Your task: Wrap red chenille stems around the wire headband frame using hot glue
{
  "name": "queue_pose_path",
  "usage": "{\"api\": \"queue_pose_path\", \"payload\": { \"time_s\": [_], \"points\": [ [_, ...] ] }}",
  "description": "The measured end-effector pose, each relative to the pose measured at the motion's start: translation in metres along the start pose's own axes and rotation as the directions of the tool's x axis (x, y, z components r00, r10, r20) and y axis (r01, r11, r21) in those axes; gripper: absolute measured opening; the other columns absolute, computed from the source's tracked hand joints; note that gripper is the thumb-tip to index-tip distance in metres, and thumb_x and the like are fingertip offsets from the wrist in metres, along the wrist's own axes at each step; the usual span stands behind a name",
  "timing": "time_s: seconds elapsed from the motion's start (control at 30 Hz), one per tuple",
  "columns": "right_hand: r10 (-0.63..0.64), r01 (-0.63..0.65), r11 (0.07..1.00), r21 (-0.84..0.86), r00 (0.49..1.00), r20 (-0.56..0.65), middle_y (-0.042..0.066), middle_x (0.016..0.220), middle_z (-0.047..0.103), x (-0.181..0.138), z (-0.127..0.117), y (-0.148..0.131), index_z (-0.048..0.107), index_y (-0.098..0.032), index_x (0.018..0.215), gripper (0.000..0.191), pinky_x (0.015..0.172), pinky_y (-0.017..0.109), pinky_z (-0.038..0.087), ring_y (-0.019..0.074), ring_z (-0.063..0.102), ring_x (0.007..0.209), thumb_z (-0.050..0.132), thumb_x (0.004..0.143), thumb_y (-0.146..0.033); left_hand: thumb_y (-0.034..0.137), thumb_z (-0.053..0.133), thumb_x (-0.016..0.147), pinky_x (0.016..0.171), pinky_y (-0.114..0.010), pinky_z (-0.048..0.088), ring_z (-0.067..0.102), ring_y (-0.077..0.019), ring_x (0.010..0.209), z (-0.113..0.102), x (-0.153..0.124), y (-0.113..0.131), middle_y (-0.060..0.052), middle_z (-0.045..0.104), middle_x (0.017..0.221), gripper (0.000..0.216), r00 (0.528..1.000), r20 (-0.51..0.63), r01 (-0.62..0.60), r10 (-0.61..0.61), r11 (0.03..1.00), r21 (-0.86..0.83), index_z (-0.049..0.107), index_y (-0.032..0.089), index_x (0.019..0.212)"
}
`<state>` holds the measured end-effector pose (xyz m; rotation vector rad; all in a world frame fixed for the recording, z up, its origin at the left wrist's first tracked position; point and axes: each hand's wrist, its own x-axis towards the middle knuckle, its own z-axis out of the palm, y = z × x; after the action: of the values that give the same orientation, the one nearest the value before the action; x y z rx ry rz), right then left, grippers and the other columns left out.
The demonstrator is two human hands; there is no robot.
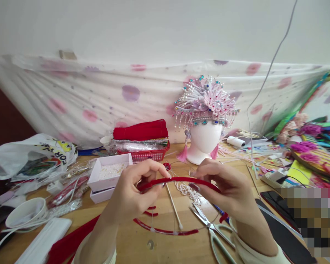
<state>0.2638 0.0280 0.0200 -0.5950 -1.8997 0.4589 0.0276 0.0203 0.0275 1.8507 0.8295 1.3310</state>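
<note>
My left hand and my right hand each pinch a curved red velvety band above the table, one at either side of its arch. Thin wires hang below the band to a lower curved red strip, with clear blobs where they meet. Shorter red pieces sit near my left wrist. Beneath my hands lie a cotton swab, a strand of white pearl beads and silver scissors with parted blades. Fingers partly hide the band's ends.
Behind stands a white mannequin head wearing a pink beaded headdress. A red basket and a white box of small beads stand left of it. Left are a white cup and plastic bags; right, a phone and colourful craft materials.
</note>
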Motion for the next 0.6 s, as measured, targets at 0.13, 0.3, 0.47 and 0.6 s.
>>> {"api": "queue_pose_path", "payload": {
  "time_s": [0.13,0.3,0.47,0.6],
  "points": [
    [-0.111,0.111,0.994,0.002,0.992,0.056,0.000,0.081,0.066,0.0018,-0.0015,-0.0005,0.068,-0.027,0.115,0.037,0.056,0.027,0.044,0.0134,0.056,0.065,0.063,0.088,-0.003,0.007,0.056,0.076,0.047,-0.024,0.021,0.032,-0.0075,0.050,0.0006,-0.0008,0.0030,0.010,0.037,0.057,0.021,1.000,-0.008,0.014,-0.014,1.000,-0.008,0.067,0.023,0.085],
    [-0.151,0.151,0.989,0.011,0.985,0.088,0.000,0.077,0.065,0.0067,-0.0017,-0.0063,0.071,-0.023,0.105,0.031,0.057,0.028,0.044,0.0140,0.058,0.066,0.061,0.087,-0.001,0.006,0.056,0.074,0.046,-0.025,0.019,0.030,-0.0068,0.048,0.0020,-0.0018,0.0070,0.011,0.038,0.055,0.021,0.999,0.026,0.039,-0.038,0.998,-0.044,0.066,0.022,0.083],
    [-0.120,0.120,0.993,-0.002,0.989,0.089,-0.001,0.074,0.064,0.0057,-0.0009,-0.0075,0.069,-0.023,0.103,0.028,0.054,0.028,0.041,0.0132,0.057,0.061,0.061,0.086,-0.003,0.005,0.055,0.073,0.048,-0.025,0.020,0.032,-0.0068,0.049,0.0031,-0.0038,0.0082,0.011,0.040,0.054,0.024,0.996,0.000,0.083,-0.084,0.994,-0.070,0.067,0.023,0.082],
    [-0.106,0.106,0.994,0.007,0.991,0.081,-0.001,0.076,0.065,0.0059,0.0002,-0.0062,0.068,-0.024,0.102,0.027,0.054,0.027,0.041,0.0125,0.057,0.060,0.061,0.086,-0.003,0.006,0.058,0.073,0.048,-0.025,0.021,0.034,-0.0071,0.049,0.0034,-0.0036,0.0079,0.010,0.042,0.054,0.021,0.995,0.007,0.102,-0.102,0.992,-0.070,0.066,0.023,0.083]
  ]
}}
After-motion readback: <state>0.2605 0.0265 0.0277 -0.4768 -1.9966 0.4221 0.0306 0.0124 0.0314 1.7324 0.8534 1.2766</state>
